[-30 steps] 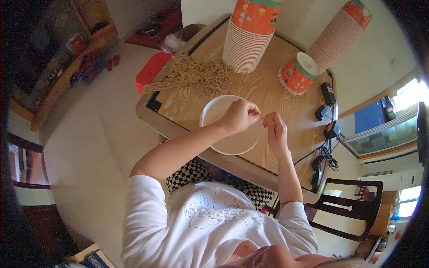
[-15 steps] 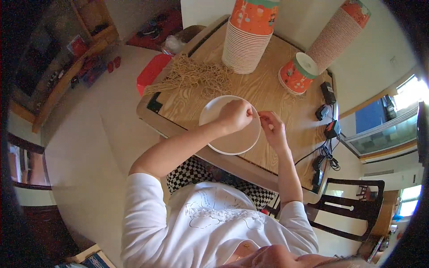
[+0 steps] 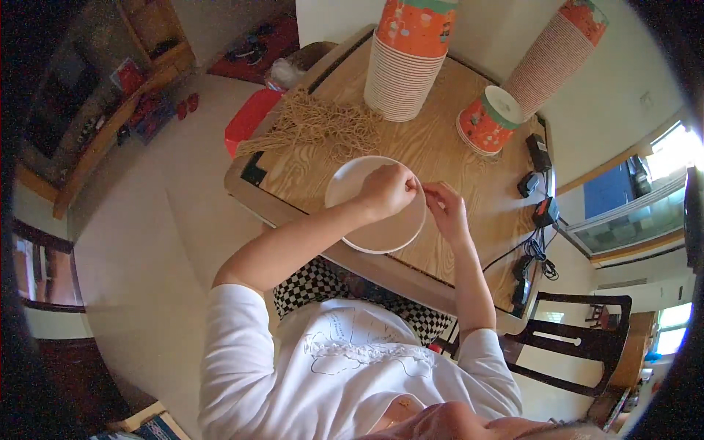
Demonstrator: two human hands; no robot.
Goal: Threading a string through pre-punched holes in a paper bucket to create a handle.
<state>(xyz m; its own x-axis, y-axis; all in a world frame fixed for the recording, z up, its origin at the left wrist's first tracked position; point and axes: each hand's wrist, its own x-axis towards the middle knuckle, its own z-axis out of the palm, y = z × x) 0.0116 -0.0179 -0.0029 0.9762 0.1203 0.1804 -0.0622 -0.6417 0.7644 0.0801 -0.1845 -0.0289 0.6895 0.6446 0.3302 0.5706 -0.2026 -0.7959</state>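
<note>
A round white-walled paper bucket [image 3: 345,183] stands mouth up near the table's front edge, its inside facing me. My left hand [image 3: 387,191] reaches into it, fingers closed in a pinch against the inner wall on the right side. From outside, my right hand [image 3: 448,209] meets the same stretch of rim with thumb and fingers pressed together. Whatever lies between the fingertips of either hand is too small to make out. Beyond the bucket, to the left, is a loose heap of thin tan cords [image 3: 315,125].
A tall stack of nested orange-printed buckets [image 3: 403,73] rises behind the cords. Another tall stack [image 3: 550,66] and a short one [image 3: 484,126] stand back right. Black power adapters [image 3: 544,213] with cables line the right edge. A red bin [image 3: 246,121] and dark chair [image 3: 565,341] flank the table.
The bucket has shifted very slightly to the left, and my right hand's fingers have moved a little with its rim. Otherwise both hands keep their places.
</note>
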